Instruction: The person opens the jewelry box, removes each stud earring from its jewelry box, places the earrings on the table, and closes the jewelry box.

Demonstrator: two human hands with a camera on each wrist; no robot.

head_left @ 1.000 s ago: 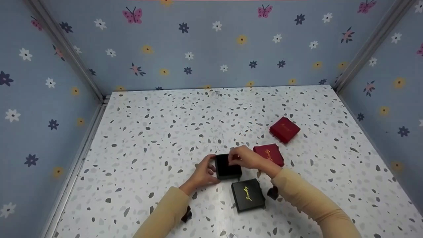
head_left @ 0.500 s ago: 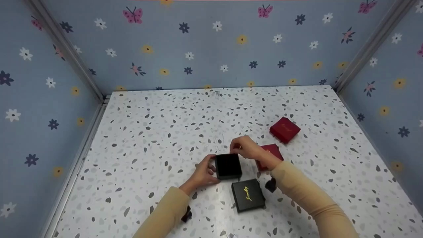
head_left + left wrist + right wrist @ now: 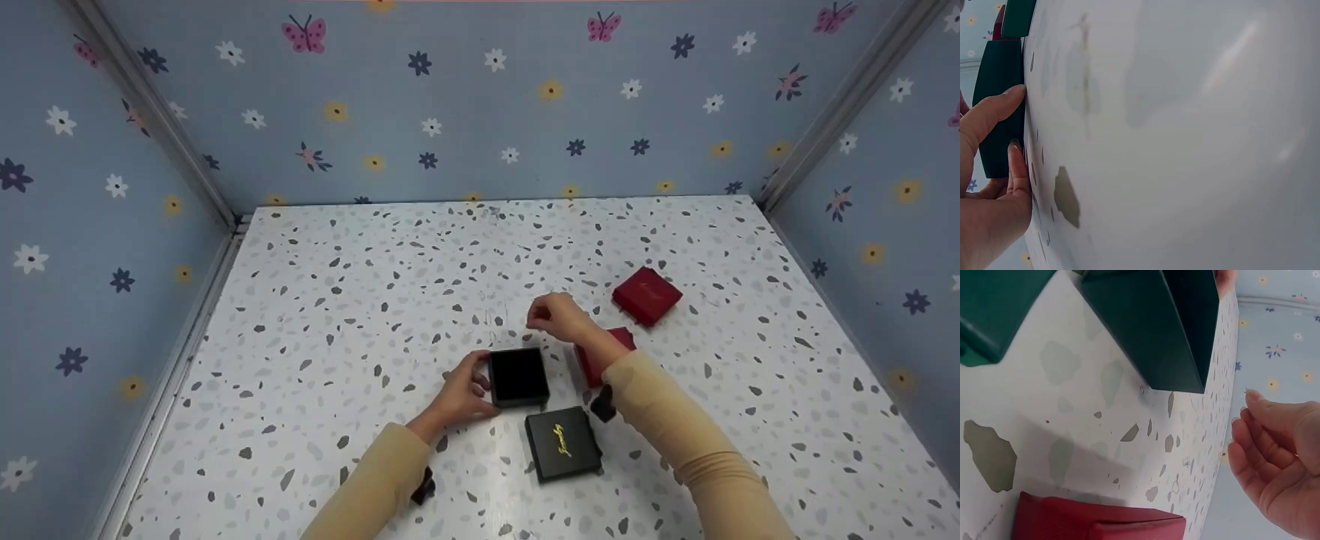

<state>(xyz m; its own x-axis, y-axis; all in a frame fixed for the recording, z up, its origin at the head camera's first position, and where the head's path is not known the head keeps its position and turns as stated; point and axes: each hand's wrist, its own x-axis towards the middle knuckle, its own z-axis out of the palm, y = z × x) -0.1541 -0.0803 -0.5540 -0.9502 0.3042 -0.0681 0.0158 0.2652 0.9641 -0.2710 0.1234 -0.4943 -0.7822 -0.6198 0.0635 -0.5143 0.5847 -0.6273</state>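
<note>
- In the middle of the head view, the left hand [image 3: 463, 394] holds the open box [image 3: 520, 403] by its left side on the bench [image 3: 360, 300]. No top is on it, so I think the opening part is done. Inside it is all black; I cannot see anything in there.
- Just up and right of that, the right hand [image 3: 559, 319] is in the air. Near it lie some thin tiny things [image 3: 487, 317], too small to name.
- Lower down, the dark piece with gold letters [image 3: 564, 444] is just beside the open box. It may be the lid, not put on, or another box; I cannot tell.
- To the right, the near red box [image 3: 591, 366], partly hidden, and the far red box [image 3: 647, 296] look shut, so I'd say any work on those is left.
- At the left edge of the left wrist view, fingers hold the open box.
- At the right of the right wrist view, the fingers are bent and narrow; I cannot tell if they hide something tiny.
</note>
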